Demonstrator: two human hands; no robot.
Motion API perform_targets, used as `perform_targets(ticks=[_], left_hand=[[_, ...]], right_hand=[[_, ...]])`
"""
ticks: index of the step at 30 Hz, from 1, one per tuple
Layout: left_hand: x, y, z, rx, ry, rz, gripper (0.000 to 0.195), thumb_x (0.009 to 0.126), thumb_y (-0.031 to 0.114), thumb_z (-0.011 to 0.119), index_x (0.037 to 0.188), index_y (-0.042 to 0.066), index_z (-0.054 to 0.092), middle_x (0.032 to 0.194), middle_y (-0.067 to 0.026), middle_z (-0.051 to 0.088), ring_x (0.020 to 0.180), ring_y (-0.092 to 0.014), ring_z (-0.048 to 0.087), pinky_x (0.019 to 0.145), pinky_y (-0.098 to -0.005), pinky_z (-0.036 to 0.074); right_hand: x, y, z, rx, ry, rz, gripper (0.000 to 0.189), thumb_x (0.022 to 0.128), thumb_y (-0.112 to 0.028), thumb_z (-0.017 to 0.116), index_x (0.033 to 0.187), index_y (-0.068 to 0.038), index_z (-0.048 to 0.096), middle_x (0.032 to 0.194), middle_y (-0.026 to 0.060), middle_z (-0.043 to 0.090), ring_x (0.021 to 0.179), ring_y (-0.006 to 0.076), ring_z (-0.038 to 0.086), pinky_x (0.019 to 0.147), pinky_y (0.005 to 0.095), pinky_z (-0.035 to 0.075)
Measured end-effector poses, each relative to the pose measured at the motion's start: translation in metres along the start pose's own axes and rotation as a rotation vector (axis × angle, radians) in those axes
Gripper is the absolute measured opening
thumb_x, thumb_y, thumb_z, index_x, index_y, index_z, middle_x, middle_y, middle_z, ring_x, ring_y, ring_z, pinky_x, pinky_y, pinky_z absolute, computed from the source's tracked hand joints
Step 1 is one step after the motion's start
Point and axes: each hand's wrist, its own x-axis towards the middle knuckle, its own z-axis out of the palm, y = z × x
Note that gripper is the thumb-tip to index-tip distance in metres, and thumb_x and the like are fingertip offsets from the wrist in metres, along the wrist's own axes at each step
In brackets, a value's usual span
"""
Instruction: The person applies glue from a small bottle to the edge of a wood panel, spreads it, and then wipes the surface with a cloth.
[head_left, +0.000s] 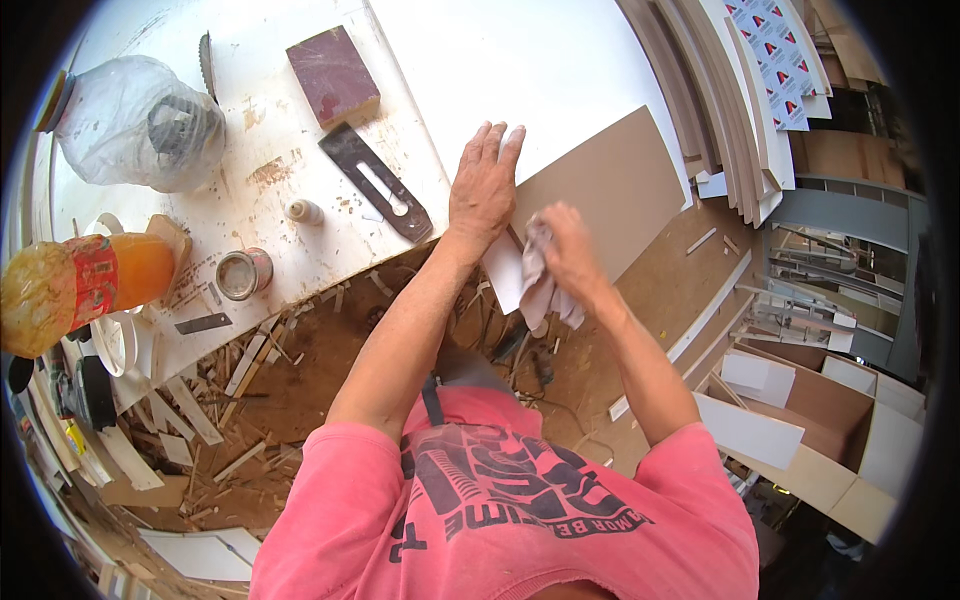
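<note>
My left hand (484, 184) lies flat with its fingers extended, on the white panel (517, 67) beside the near-left edge of a brown board (607, 184). Nothing is gripped in it. My right hand (574, 251) is slightly blurred and clutches a crumpled, pale cloth rag (541, 292) over the board's near edge. Loose folds of the rag hang below the fingers. Between the two hands, a narrow white piece (501, 276) juts out toward me. Part of the board is hidden behind my right hand.
Left on the worktable (262, 142) are a maroon block (330, 75), a slotted dark metal blade (375, 180), a small bottle (304, 212), a tin (244, 274) and an orange-filled bottle (142, 266). Stacked panels (720, 97) stand at right. Wood scraps (232, 405) litter the floor.
</note>
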Motion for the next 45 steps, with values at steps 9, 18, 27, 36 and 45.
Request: perform_targets(ticks=[9,18,27,36,45], left_hand=[[0.003,0.000,-0.002,-0.136,0.038,-0.064,0.045,0.091,0.004,0.047,0.136,0.005,0.043,0.134,-0.0191,0.048,0.129,-0.036,0.043,0.108,-0.0434,0.036],[0.004,0.001,0.001,0.025,-0.045,-0.025,0.056,0.084,-0.004,0.047,0.138,0.006,0.041,0.139,-0.0215,0.043,0.133,-0.038,0.038,0.110,-0.0432,0.034],[0.002,-0.001,-0.005,0.050,-0.080,-0.009,0.056,0.085,-0.004,0.045,0.139,0.006,0.039,0.141,-0.0232,0.041,0.135,-0.039,0.035,0.112,-0.0437,0.031],[0.001,0.001,-0.006,0.045,-0.063,-0.019,0.054,0.086,-0.002,0.044,0.140,0.005,0.039,0.141,-0.0230,0.040,0.134,-0.039,0.036,0.112,-0.0434,0.031],[0.002,0.001,-0.001,0.133,-0.074,-0.048,0.050,0.093,0.003,0.046,0.142,0.011,0.039,0.143,-0.0180,0.040,0.135,-0.036,0.036,0.112,-0.0425,0.033]], right_hand=[[0.001,-0.024,0.022,-0.050,0.224,-0.207,0.008,0.083,-0.008,0.059,0.090,-0.006,0.056,0.088,0.0092,0.052,0.085,0.0311,0.050,0.074,0.0427,0.040],[-0.059,-0.013,0.012,-0.094,0.207,-0.115,0.011,0.083,-0.011,0.061,0.091,-0.006,0.055,0.090,0.0106,0.051,0.087,0.0305,0.051,0.076,0.0419,0.041],[-0.019,-0.011,0.039,-0.096,0.294,-0.106,0.020,0.080,-0.009,0.064,0.097,-0.005,0.055,0.092,0.0119,0.052,0.091,0.0317,0.053,0.078,0.0420,0.042],[-0.062,0.023,0.033,0.361,0.338,0.009,0.014,0.086,-0.015,0.062,0.093,-0.004,0.057,0.090,0.0132,0.055,0.086,0.0330,0.056,0.075,0.0429,0.046],[0.086,0.107,-0.049,-0.357,0.597,-0.051,0.020,0.086,-0.015,0.058,0.104,-0.007,0.061,0.099,0.0116,0.059,0.099,0.0273,0.056,0.083,0.0436,0.046]])
